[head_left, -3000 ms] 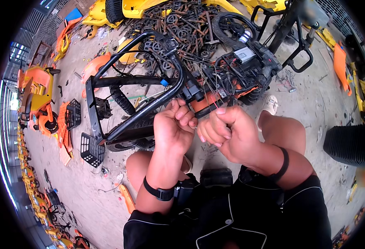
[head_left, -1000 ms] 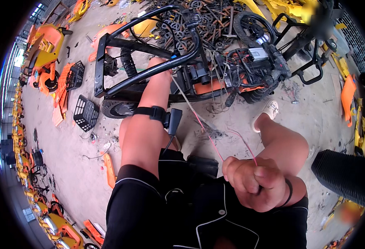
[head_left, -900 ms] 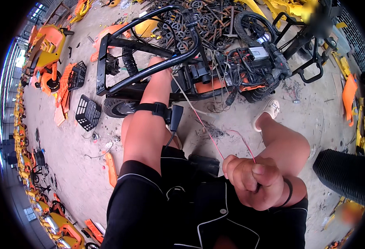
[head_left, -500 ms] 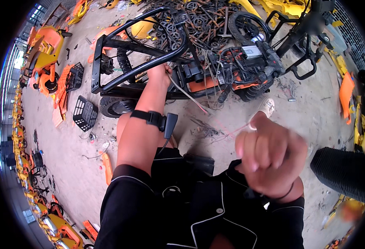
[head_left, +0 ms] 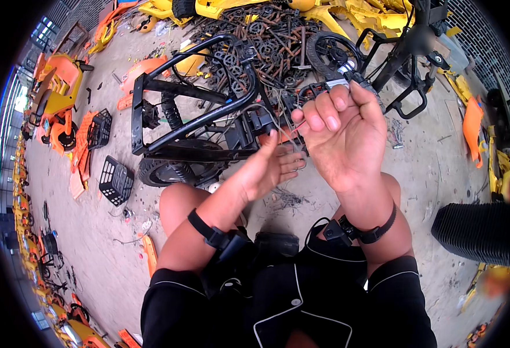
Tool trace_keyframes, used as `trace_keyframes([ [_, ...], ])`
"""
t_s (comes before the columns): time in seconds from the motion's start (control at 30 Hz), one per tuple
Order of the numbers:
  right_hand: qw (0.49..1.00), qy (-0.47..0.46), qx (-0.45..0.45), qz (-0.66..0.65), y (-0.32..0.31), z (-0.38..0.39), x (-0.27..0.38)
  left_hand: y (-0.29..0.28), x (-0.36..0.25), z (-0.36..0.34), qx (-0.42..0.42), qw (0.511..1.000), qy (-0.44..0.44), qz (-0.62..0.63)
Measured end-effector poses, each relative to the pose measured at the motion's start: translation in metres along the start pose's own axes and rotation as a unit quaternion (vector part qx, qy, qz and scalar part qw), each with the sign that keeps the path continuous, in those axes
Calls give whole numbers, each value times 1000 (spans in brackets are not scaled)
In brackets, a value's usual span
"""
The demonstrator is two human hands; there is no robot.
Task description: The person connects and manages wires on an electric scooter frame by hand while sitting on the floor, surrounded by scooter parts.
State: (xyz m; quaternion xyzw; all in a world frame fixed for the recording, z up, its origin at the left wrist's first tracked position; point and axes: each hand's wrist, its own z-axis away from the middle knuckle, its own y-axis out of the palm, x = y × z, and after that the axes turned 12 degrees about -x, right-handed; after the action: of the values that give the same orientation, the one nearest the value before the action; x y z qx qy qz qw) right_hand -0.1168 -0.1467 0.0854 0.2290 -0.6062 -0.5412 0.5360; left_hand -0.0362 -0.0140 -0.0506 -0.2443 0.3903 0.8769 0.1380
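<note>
The grey concrete floor (head_left: 440, 174) carried everything, and its widest open stretches lay at the person's left and right, while scrap crowded the far edge. Largest on it was the black tubular metal bike frame (head_left: 197, 110), lying on its side just ahead of the knees with a black rubber tyre (head_left: 171, 171) under its near rail. Behind the frame a heap of rusty dark metal parts (head_left: 278, 35) ran along the far edge, backed by yellow plastic body panels (head_left: 348, 14). Orange plastic body panels (head_left: 58, 87) stood along the floor's left edge. At the right edge lay a black ribbed tyre (head_left: 478, 232). Two black plastic mesh baskets (head_left: 116, 180) sat left of the frame; I could not tell what, if anything, was in them.

The right hand (head_left: 342, 133) was raised with fingers curled, pinching a thin pale wire (head_left: 284, 110) that ran back toward the frame's tangle of black cables. The left hand (head_left: 269, 168) was half open, fingers loosely spread just below that wire, holding nothing I could see.
</note>
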Motion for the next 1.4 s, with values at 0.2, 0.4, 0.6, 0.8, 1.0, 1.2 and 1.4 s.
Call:
trace_keyframes([
  [0.2, 998, -63, -30, -8, -30, -35, 9, 7, -6, -4, 8, 992, 114, 51],
  [0.4, 977, -90, -140, 137, -51, -61, 23, -10, -29, 14, -79, 978, 192, -19],
  [0.6, 911, 108, -140, 372, -54, -41, -16, -11, -27, 22, -82, 924, 320, -192],
  [0.8, 914, 82, -32, 397, -62, -26, -71, -18, -17, 25, -167, 857, 369, -319],
  [1.0, 907, 90, -75, 405, -56, -29, -61, -8, -20, 31, -168, 839, 383, -349],
  [1.2, 896, 38, -89, 433, -73, -45, -36, -4, -15, 35, -172, 829, 428, -316],
  [1.4, 850, -129, -264, 437, -90, -92, 56, -8, -21, 44, -168, 840, 426, -291],
])
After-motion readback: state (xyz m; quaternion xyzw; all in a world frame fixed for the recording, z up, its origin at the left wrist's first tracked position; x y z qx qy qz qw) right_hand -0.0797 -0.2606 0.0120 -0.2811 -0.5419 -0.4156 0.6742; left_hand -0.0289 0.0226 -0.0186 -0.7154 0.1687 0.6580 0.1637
